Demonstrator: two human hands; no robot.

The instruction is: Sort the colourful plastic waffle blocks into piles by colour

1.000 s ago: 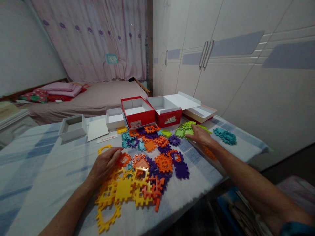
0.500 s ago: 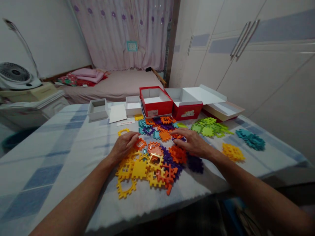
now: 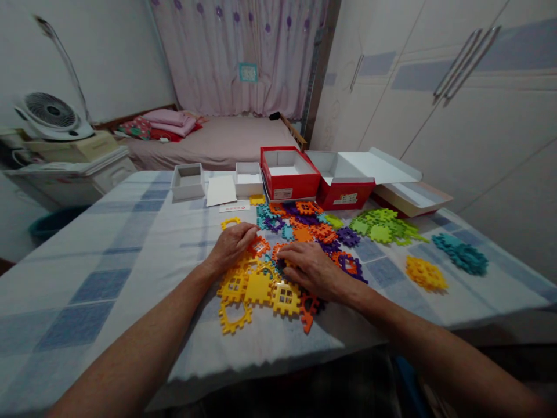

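A heap of notched plastic building tiles in yellow, orange, purple and blue lies on the cloth before me. My left hand (image 3: 235, 241) rests at the heap's left side, its fingers bent and close together, beside an orange window tile (image 3: 259, 246). What its fingertips hold, if anything, is hidden. Over the heap's middle, my right hand (image 3: 311, 264) curls its fingers down among the tiles; its fingertips are partly hidden. Just below it lies a yellow window tile (image 3: 286, 295), next to a solid yellow tile (image 3: 258, 288). An orange arrow-tipped tile (image 3: 308, 316) lies nearest me.
Sorted piles of green tiles (image 3: 383, 225), teal tiles (image 3: 461, 253) and yellow tiles (image 3: 425, 274) sit to the right. Open red boxes (image 3: 290, 184) and small white boxes (image 3: 188, 188) stand along the back. A checked cloth (image 3: 130, 255) covers the table.
My right hand has moved left and toward me, from the orange tiles to the heap's middle. Purple and orange tiles at the right now show. The left hand stays by the heap; the view has shifted.
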